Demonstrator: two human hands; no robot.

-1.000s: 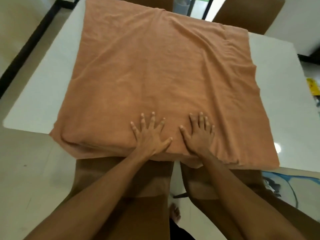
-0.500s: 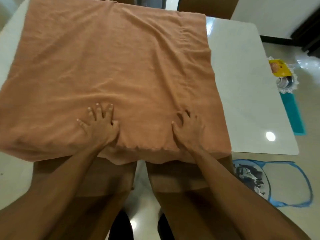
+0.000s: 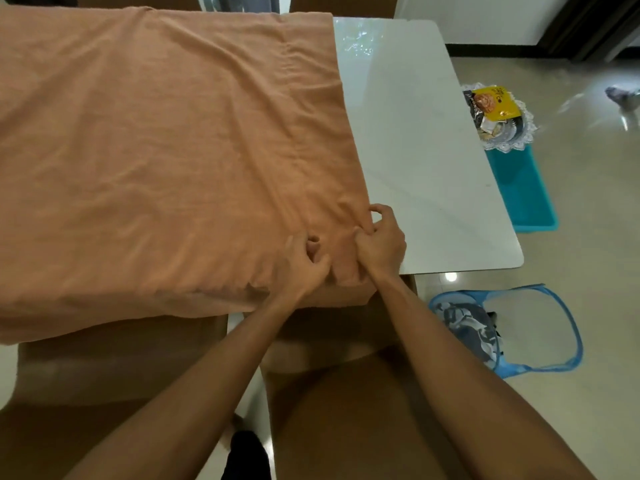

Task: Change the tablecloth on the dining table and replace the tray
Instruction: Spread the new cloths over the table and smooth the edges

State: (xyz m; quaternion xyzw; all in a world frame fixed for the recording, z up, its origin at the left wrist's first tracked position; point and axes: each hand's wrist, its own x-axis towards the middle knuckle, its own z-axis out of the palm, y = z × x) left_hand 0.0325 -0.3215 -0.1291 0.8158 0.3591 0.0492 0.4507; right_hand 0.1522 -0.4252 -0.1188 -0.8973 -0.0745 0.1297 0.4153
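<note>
Two pinches; left hand (image 3: 300, 269), right hand (image 3: 381, 244) bunch tablecloth (image 3: 173, 133) between fingers (image 3: 383, 212)

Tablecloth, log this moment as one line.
tablecloth: orange, wrinkled, one end of table bare | left hand: pinches cloth | right hand: grips cloth edge | tray: off table

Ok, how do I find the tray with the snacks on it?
Find the big white table, then look just past its right edge, where a teal plastic tub stands on the floor. The tray sits on top of it. It alone has a frilly lace-like rim and holds a yellow packet.
</note>
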